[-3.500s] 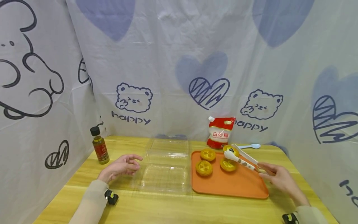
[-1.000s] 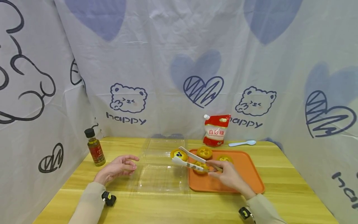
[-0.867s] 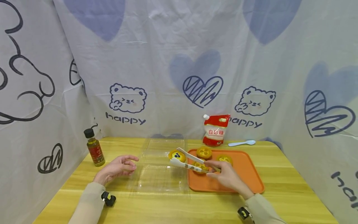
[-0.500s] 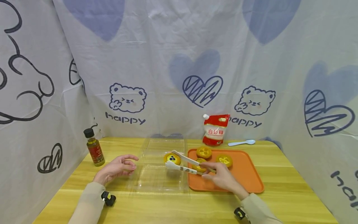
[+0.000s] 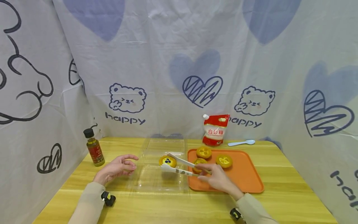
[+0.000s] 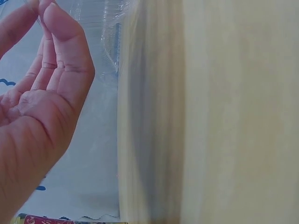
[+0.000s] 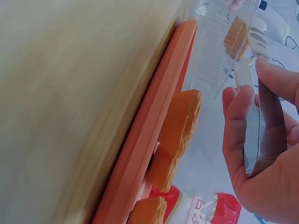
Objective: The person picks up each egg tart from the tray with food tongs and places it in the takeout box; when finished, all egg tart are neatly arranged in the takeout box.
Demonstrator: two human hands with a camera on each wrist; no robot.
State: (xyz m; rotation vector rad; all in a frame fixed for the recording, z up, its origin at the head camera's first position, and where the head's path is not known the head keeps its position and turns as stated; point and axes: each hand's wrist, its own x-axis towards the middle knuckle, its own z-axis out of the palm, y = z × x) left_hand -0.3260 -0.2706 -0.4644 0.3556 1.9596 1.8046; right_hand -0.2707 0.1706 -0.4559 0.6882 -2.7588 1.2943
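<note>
My right hand (image 5: 216, 177) holds white-tipped tongs (image 5: 179, 171), with thumb and fingers around their metal arms in the right wrist view. Between the tong tips is an egg tart (image 5: 167, 161) topped with dark berries. It hangs over the clear plastic box (image 5: 156, 186), which lies with its lid (image 5: 167, 143) folded back. Just left of the box, my left hand (image 5: 120, 166) has loosely bent fingers and no visible object in them. The left wrist view shows its thumb (image 6: 65, 23) near a fingertip, clear plastic behind.
An orange tray (image 5: 237, 180) bears several tarts, among them one tart (image 5: 224, 161) to the right. Behind it stand a red-and-white sugar pouch (image 5: 216, 130) and a pale blue spoon (image 5: 241, 143). An oil bottle (image 5: 95, 149) with a black cap stands far left.
The tongs have lifted the berry tart from the back of the tray and carried it left over the box, with my right hand following. My left hand has stayed nearly still.
</note>
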